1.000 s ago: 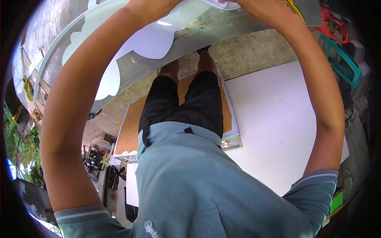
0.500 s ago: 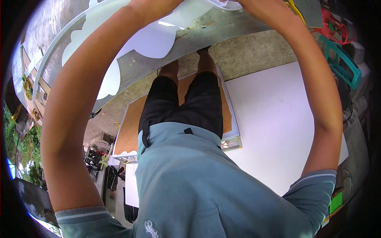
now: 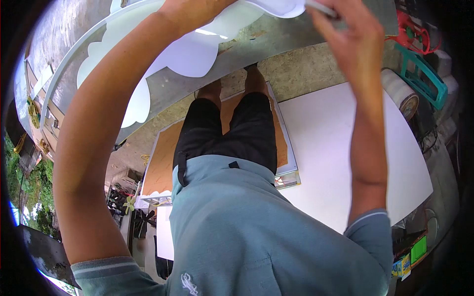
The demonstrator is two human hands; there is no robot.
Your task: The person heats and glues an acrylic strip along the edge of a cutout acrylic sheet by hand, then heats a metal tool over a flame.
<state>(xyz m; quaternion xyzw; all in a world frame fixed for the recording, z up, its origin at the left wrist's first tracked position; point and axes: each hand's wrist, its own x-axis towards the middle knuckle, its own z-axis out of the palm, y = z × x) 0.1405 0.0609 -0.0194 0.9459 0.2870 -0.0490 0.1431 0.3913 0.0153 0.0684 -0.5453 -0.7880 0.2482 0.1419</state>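
My left hand (image 3: 210,6) reaches over the work surface at the top of the view; the frame edge cuts off its fingers. Close beside it are white sheet pieces with scalloped edges (image 3: 195,56), lying on a grey table (image 3: 237,47). One curved white piece (image 3: 284,9) sticks out between my two hands. My right hand (image 3: 348,29) is raised to the right of that piece, fingers closed on a thin light-grey stick-like object (image 3: 321,8). Blur and the frame edge keep me from telling what kind it is.
Behind my legs a large white sheet (image 3: 321,148) lies at right, and a brown-topped board (image 3: 165,148) at left. A teal plastic stool (image 3: 424,81), a red plastic item (image 3: 412,32) and a white roll (image 3: 400,96) stand at right. Cluttered tools lie at lower left.
My right hand has moved down and right, away from the white piece, and the grey stick-like object now shows in it. My left arm has barely moved.
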